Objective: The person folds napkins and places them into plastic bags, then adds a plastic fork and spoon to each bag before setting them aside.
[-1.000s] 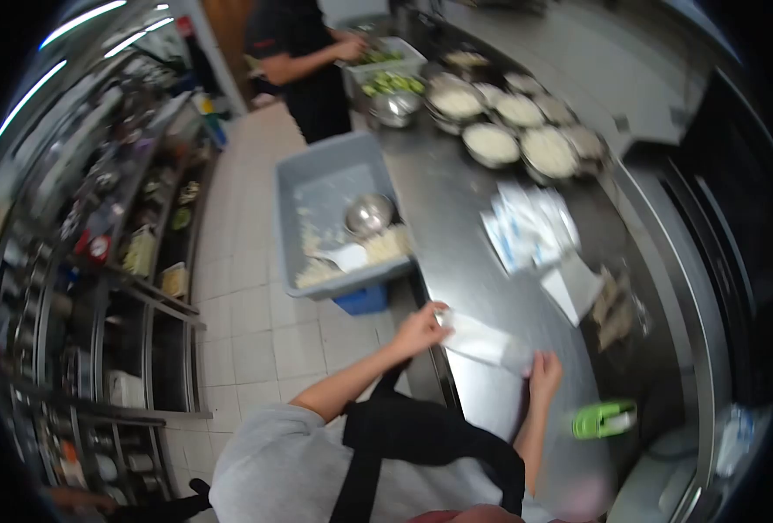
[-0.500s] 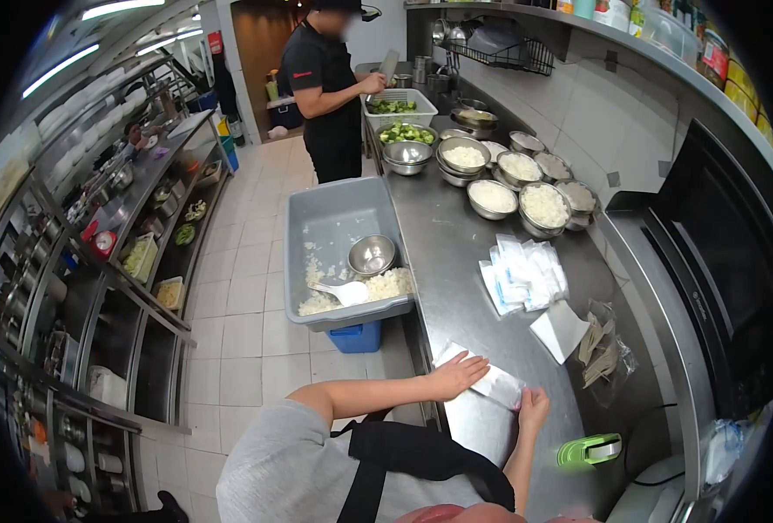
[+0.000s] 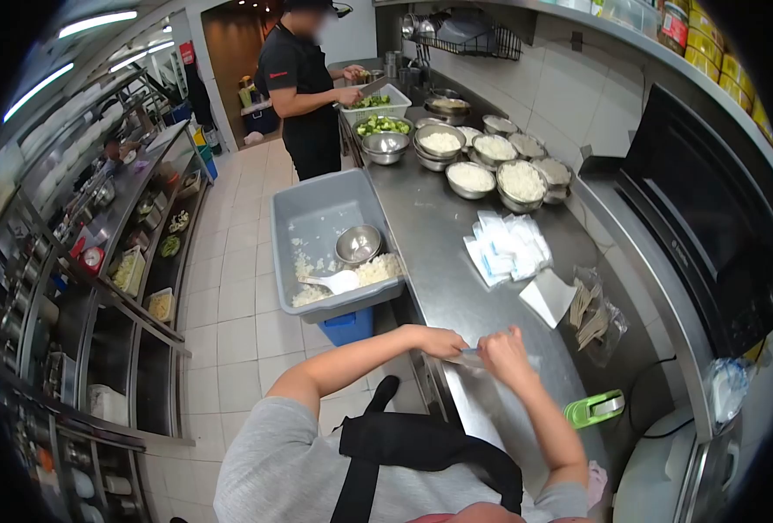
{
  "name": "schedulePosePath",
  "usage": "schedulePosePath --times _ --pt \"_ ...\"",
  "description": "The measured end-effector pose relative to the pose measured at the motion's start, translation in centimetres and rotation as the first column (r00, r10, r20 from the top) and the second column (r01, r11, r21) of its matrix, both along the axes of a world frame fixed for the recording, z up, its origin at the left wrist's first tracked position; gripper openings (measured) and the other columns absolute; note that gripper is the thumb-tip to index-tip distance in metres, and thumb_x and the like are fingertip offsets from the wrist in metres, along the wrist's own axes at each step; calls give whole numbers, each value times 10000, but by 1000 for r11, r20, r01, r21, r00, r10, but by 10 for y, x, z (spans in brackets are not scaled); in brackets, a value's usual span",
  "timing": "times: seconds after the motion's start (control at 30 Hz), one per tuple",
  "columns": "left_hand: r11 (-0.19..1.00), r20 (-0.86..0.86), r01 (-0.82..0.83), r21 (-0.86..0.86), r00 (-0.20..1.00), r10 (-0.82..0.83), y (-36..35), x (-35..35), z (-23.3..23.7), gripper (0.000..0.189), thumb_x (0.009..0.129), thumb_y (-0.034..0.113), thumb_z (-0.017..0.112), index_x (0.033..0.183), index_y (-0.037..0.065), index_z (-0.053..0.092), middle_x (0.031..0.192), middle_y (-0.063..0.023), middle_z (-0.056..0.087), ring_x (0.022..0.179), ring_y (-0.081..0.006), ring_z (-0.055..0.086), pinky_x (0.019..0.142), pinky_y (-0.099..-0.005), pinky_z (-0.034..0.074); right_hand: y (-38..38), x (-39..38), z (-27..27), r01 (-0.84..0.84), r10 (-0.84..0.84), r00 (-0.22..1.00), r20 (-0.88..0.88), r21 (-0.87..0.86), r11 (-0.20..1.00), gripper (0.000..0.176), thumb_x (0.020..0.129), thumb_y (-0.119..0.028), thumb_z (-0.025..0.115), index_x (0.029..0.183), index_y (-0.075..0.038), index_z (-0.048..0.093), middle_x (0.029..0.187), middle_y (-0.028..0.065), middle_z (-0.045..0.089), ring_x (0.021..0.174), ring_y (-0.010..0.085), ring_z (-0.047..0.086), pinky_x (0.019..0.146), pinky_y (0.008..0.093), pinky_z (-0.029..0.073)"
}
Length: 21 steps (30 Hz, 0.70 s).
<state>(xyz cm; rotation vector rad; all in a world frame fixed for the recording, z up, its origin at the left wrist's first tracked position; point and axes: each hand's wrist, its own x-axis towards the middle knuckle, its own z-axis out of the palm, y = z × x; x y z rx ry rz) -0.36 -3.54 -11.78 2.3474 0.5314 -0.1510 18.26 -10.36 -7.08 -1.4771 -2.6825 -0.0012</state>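
Observation:
Both of my hands are at a thin plastic packet (image 3: 472,357) over the steel counter's front edge. My left hand (image 3: 443,343) is closed on its left end. My right hand (image 3: 504,356) pinches it close by, with knuckles raised. A bluish strip shows between the two hands; most of the packet is hidden by the fingers. Beyond them lies a pile of white packets in clear plastic (image 3: 508,247). Nearer are folded white paper sheets (image 3: 547,297) and thin paper-wrapped sticks (image 3: 591,315) in an opened clear bag.
A green-handled device (image 3: 594,408) stands right of my arm. Several steel bowls of rice (image 3: 522,182) stand farther back. A grey tub (image 3: 286,253) with rice, a bowl and a white scoop is at the left. A co-worker (image 3: 295,87) holds a knife by cut greens.
My hands have lifted from pressing the packet flat and come together, now gripping it. My right hand moved up and left. The co-worker's knife has come down.

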Motion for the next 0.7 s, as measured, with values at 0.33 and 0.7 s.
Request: schedulePosePath --times 0.33,0.7 --pt "124 142 77 -989 690 710 -82 -58 -17 525 877 189 522 1293 -75 340 1261 -231 463 1126 -335 513 943 -397 428 27 76 38 188 -266 331 -905 -213 959 143 825 -131 563 884 -37 653 748 74 649 729 161 612 645 288 474" --pt "219 171 -4 -976 616 769 -49 15 -34 464 854 177 587 1255 0 433 1182 -92 541 1033 -184 550 916 -345 428 4 21 -12 72 -389 -116 -914 -398 914 125 795 -139 646 756 -27 606 702 -9 583 670 73 505 599 232 380"
